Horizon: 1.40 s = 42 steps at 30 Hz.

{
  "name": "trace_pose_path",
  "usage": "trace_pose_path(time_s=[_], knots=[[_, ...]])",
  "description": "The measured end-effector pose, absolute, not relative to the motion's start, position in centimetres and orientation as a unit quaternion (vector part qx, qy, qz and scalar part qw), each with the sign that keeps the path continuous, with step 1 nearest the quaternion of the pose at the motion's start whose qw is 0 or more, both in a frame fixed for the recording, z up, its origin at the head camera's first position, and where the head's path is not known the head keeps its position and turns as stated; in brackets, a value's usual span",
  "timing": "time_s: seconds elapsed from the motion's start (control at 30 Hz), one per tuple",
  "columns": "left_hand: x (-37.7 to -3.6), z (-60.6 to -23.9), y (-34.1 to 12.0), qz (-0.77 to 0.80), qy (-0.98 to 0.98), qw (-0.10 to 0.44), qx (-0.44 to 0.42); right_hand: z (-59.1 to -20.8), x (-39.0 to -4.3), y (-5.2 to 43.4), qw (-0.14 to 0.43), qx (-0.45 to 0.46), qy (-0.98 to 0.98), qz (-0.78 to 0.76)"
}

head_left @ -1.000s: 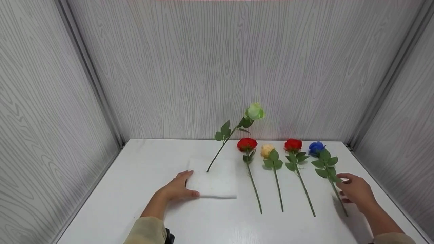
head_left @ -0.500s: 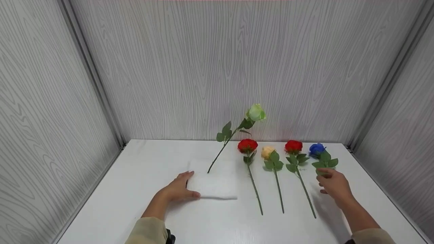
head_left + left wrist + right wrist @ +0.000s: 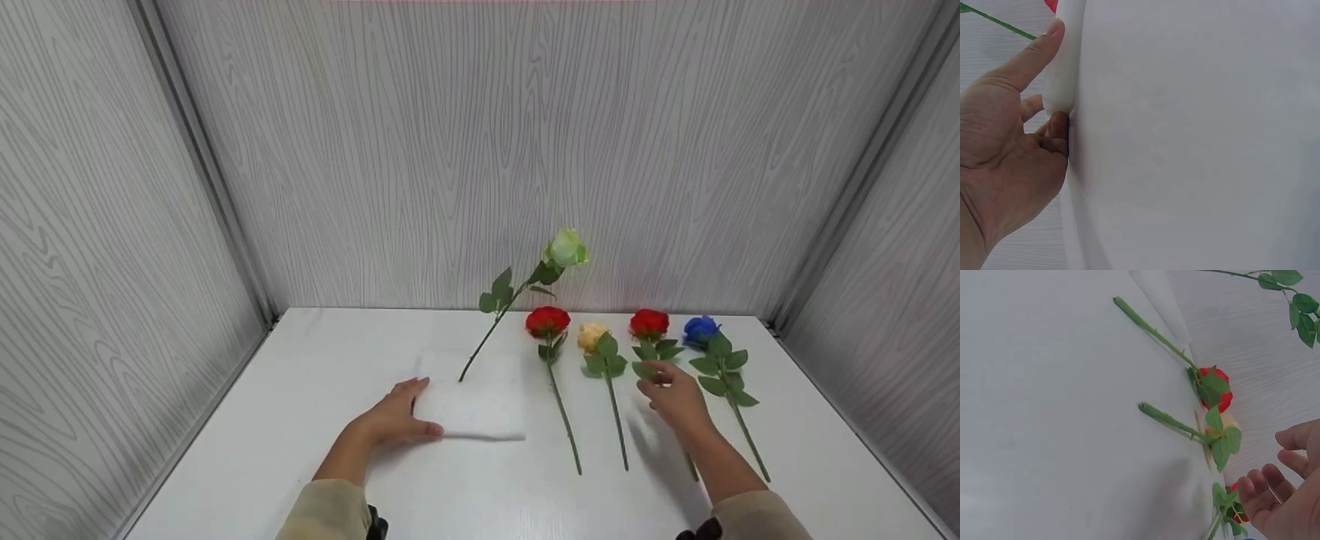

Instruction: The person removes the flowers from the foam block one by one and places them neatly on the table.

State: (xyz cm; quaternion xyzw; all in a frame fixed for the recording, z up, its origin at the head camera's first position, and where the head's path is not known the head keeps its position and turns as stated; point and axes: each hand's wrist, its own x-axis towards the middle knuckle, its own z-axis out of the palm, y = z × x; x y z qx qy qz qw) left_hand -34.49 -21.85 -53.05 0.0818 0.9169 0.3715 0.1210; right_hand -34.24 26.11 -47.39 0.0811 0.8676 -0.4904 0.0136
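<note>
My left hand [image 3: 397, 414] grips the left side of a white, square-looking block [image 3: 480, 409]; in the left wrist view its thumb lies along the block's rounded edge [image 3: 1064, 67], fingers bent beside it. From the block's top a pale green rose [image 3: 566, 249] rises, leaning right. My right hand [image 3: 679, 397], holding nothing, hovers over a red rose [image 3: 649, 324] and hides part of its stem. Loosely bent fingers show on that hand [image 3: 1292, 489] in the right wrist view. Whether it touches the rose's leaves is unclear.
Left of that rose lie a peach rose [image 3: 592, 336] and another red rose [image 3: 547, 322]; to its right lies a blue rose [image 3: 701, 330]. All rest on the white table [image 3: 315, 360], blooms toward the back wall [image 3: 480, 150]. Panels close off both sides.
My right hand has moved left, from beside the blue rose, across its stem, to above the neighbouring red rose. The left hand and the roses have stayed put.
</note>
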Motion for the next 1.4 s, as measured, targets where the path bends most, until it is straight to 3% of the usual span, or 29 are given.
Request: trace_pose_path(time_s=[0.67,1.4], knots=[[-34.0,-52.5,-21.9,0.375,0.917,0.12,0.064,-49.7,-34.9,15.2,0.017,0.052,0.804,-0.592],[-34.0,-52.7,-21.7,0.382,0.914,0.121,0.066,-51.1,-35.9,8.9,0.066,0.013,0.759,-0.648]])
